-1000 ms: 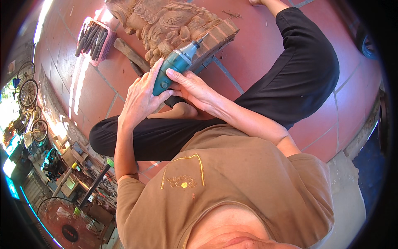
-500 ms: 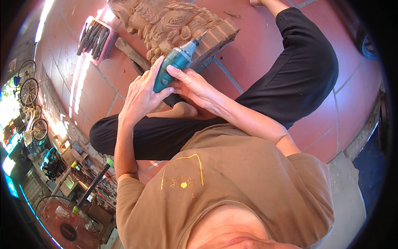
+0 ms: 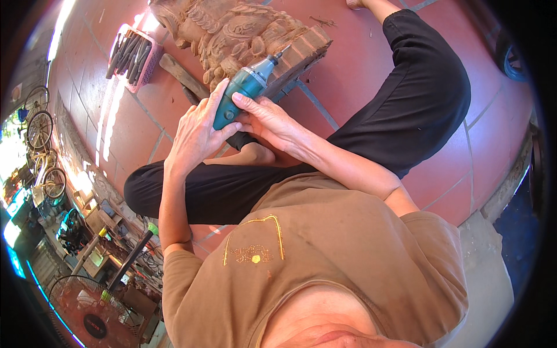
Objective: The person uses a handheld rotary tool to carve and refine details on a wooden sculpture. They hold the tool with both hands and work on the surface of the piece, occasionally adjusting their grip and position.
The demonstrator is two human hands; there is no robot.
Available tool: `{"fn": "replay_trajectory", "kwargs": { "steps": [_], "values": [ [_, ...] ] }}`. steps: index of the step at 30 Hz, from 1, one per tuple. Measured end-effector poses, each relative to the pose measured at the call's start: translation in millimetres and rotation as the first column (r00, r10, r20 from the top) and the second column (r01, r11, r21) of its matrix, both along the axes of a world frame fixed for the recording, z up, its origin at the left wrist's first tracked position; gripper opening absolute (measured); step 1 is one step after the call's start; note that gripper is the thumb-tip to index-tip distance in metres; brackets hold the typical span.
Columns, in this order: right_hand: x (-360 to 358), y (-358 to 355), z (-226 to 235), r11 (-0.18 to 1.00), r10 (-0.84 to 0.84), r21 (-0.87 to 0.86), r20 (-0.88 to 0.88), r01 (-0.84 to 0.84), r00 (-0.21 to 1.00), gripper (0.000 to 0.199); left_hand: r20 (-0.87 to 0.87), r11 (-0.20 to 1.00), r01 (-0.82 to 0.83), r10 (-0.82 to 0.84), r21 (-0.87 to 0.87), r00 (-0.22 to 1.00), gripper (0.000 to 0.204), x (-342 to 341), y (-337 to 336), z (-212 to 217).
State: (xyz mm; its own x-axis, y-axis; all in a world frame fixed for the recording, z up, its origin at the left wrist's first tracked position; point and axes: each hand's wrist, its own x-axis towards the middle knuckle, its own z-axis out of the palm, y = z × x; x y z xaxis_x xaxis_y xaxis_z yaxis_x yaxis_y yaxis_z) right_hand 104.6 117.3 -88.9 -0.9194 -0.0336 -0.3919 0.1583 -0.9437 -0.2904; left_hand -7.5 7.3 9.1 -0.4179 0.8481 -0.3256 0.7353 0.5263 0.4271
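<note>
A teal rotary die grinder (image 3: 246, 84) with a silver nose and a thin pointed bit lies between my two hands, its tip aimed away and to the right. My left hand (image 3: 196, 129) wraps its near left side, fingers along the body. From the right, my right hand (image 3: 266, 119) grips the body with its thumb on top. Just beyond the tool stands a brown carved wooden sculpture (image 3: 243, 32) with swirling relief and a blocky stepped base (image 3: 301, 55). In this view the bit overlaps the base; whether it touches cannot be told.
A pink basket (image 3: 152, 64) of dark chisel-like sticks sits on the red tiled floor (image 3: 441, 156) at left, beside a wooden mallet-like piece (image 3: 183, 75). A fan (image 3: 93, 313), cluttered tools and bicycles (image 3: 40, 130) line the far left. A blue-rimmed wheel (image 3: 513, 62) is at right.
The whole view shifts very slightly. Both hands keep the same hold on the die grinder, with no other visible difference.
</note>
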Motion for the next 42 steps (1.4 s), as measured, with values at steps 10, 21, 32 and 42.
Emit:
{"fn": "replay_trajectory", "kwargs": {
  "steps": [10, 21, 32, 42],
  "values": [
    [4, 1, 3, 1.000, 0.008, 0.012, 0.009, -0.008, 1.000, 0.063, 0.008, 0.999, 0.007, -0.006, -0.039, 1.000, 0.084, 1, 1, 3],
    [8, -1, 4, 1.000, -0.004, 0.014, 0.001, 0.004, 1.000, 0.066, -0.011, 0.998, 0.059, -0.058, 0.031, 0.998, 0.084, 1, -3, -2],
    [12, -3, 2, 1.000, 0.008, 0.014, -0.006, -0.008, 1.000, 0.063, 0.005, 0.998, 0.067, -0.067, 0.015, 0.998, 0.085, 2, -3, 0],
    [17, -4, 3, 1.000, -0.003, 0.010, -0.003, 0.003, 1.000, 0.058, 0.008, 0.994, 0.104, -0.104, 0.034, 0.995, 0.084, 2, -4, -1]
  ]
}}
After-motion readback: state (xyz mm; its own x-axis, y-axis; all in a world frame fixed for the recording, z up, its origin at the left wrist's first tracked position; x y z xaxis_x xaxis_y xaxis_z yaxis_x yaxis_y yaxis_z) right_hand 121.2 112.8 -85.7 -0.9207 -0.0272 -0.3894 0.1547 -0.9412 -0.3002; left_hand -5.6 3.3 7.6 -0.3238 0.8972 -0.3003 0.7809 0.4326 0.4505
